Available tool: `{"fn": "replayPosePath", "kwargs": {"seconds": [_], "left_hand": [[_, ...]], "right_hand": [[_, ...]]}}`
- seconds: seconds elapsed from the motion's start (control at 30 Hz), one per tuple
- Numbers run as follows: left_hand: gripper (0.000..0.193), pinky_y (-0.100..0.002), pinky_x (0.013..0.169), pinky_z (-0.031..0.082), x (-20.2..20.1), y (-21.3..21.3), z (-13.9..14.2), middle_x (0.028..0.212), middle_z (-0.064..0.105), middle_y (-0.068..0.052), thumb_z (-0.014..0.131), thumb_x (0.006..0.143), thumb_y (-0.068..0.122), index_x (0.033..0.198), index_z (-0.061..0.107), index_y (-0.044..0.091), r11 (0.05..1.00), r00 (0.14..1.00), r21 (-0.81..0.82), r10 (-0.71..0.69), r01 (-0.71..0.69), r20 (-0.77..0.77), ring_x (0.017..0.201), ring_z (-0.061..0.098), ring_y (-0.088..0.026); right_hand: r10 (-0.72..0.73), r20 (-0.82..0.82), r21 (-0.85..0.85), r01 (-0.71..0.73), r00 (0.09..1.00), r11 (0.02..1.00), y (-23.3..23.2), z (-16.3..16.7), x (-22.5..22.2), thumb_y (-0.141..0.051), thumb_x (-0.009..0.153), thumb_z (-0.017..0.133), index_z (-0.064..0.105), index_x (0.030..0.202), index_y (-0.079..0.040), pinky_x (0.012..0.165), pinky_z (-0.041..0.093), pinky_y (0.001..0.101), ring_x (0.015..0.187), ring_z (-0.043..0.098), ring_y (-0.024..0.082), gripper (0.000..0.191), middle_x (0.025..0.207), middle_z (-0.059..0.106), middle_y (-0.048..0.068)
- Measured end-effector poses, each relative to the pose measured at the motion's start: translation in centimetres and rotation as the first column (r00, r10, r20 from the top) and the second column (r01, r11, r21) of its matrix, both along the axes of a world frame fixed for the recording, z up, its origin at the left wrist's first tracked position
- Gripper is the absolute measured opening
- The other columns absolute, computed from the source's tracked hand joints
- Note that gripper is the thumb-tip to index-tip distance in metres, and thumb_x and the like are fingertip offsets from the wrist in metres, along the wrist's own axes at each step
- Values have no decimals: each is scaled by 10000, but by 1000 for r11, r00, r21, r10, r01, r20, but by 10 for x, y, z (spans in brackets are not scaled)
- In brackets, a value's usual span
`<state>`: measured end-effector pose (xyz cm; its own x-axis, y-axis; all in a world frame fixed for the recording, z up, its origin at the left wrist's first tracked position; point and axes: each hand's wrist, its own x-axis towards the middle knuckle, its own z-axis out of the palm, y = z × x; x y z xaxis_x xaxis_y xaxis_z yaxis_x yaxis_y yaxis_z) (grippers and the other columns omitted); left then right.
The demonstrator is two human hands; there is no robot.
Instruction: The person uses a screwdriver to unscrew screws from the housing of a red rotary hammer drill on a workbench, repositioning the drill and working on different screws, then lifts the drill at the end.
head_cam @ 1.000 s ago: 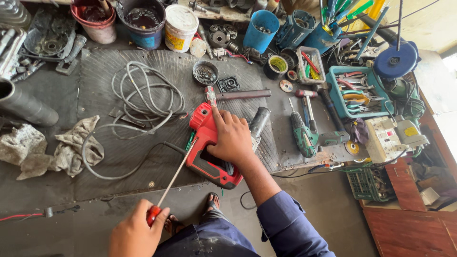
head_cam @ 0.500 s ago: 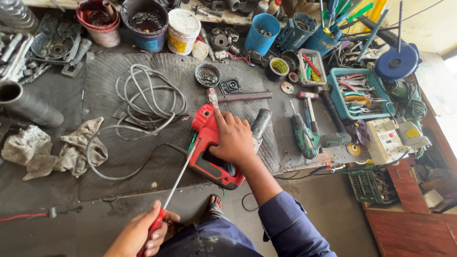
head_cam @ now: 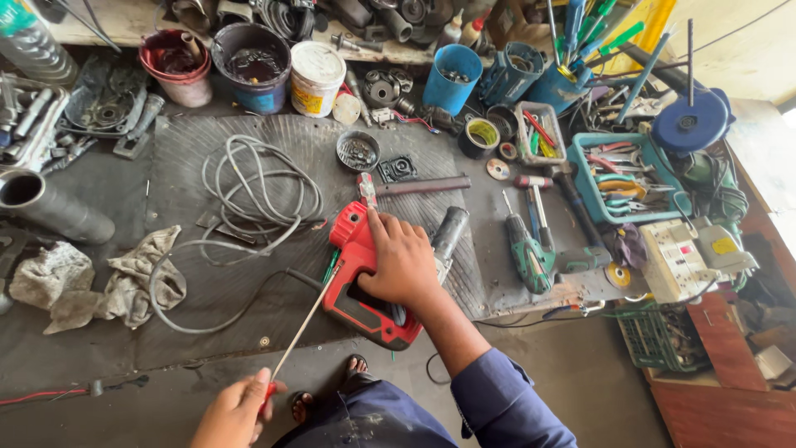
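Working a screw on the red tool [head_cam: 362,286] lying on the bench mat: your right hand [head_cam: 404,264] presses it flat, open-palmed, while your left hand [head_cam: 238,408] clamps the screwdriver [head_cam: 294,338]. Next calls for steady seating.

1. The right hand [head_cam: 404,264] lies over the middle of the red and black plastic power tool [head_cam: 365,286], hiding that part of its body.
2. The left hand [head_cam: 235,412] is cut off at the bottom edge; its fist hides most of the long screwdriver's [head_cam: 300,327] red handle.
3. The clear plastic bottle [head_cam: 30,43] is cut off at the upper left corner.
4. What fills the small round metal dish [head_cam: 358,151] is too small to tell.
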<state>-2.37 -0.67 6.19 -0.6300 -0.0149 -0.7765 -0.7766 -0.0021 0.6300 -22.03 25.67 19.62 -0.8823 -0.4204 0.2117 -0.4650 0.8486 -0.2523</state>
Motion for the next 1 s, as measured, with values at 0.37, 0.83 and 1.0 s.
{"fn": "replayPosePath", "kwargs": {"seconds": [0.37, 0.83, 1.0], "left_hand": [[450, -326, 646, 586, -1, -2, -65, 650, 761, -119, 668, 894, 454, 904, 785, 20, 964, 915, -176, 120, -200, -386, 596, 715, -177], [295, -424, 760, 587, -35, 41, 57, 889, 772, 14, 783, 810, 477, 1003, 744, 257, 400, 875, -915, -461, 53, -151, 874, 748, -245], [294, -492, 816, 573, -44, 32, 53, 886, 804, -3, 610, 886, 370, 1164, 696, 332, 462, 898, -861, -439, 211, -15, 906, 770, -290]], "right_hand": [[716, -106, -168, -722, 690, 672, -17, 2, 58, -170, 901, 642, 711, 1211, -129, 1129, 435, 499, 1328, 583, 266, 321, 1315, 634, 72], [818, -46, -121, -816, 574, 566, -41, -33, 23, -173, 873, 630, 737, 1086, -122, 820, 544, 378, 925, 656, 219, 244, 940, 613, 9], [785, -110, -170, -790, 609, 589, -38, -39, 23, -172, 865, 626, 713, 1138, -102, 833, 547, 389, 968, 665, 258, 295, 957, 607, 50]]}}
